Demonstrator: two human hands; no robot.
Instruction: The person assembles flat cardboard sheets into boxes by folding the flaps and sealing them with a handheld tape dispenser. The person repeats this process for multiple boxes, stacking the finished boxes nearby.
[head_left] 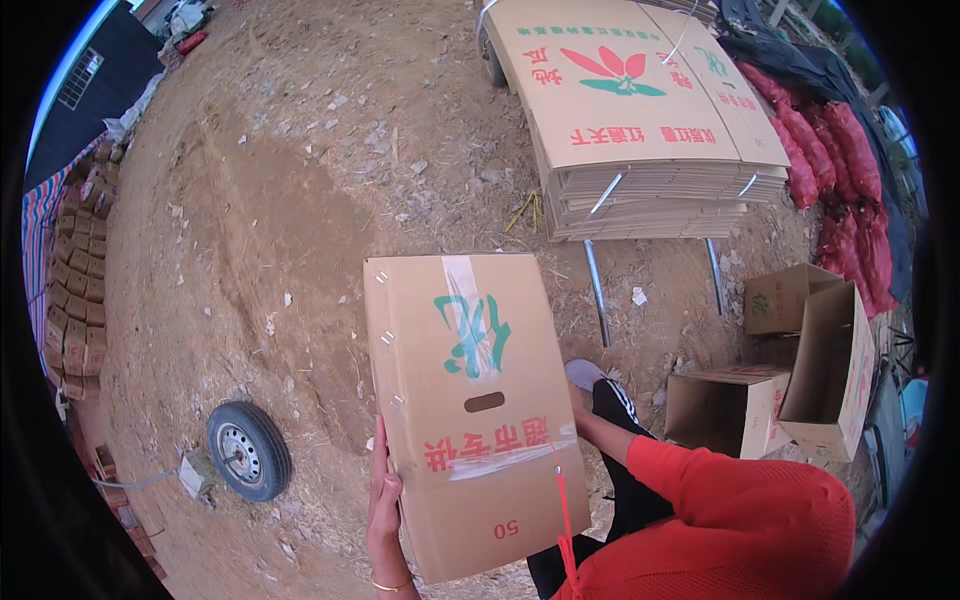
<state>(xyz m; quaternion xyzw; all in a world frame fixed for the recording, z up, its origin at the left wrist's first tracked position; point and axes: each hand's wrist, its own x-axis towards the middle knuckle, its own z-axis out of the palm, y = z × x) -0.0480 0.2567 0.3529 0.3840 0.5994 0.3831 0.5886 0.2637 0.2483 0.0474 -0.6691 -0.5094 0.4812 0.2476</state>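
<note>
I hold a brown cardboard box upright in front of me, above the dirt ground. It bears green and red printing, a strip of clear tape down its face and an oval handle slot. My left hand, a gold bangle at its wrist, grips the box's left edge. My right hand presses against the box's right side and is mostly hidden behind it; its red sleeve fills the lower right. A thin red string hangs near the box's lower corner.
A tall stack of flat folded cartons rests on a metal-legged stand at the top. Open empty boxes stand at the right, beside red mesh sacks. A small wheel lies at the lower left. Stacked boxes line the left edge.
</note>
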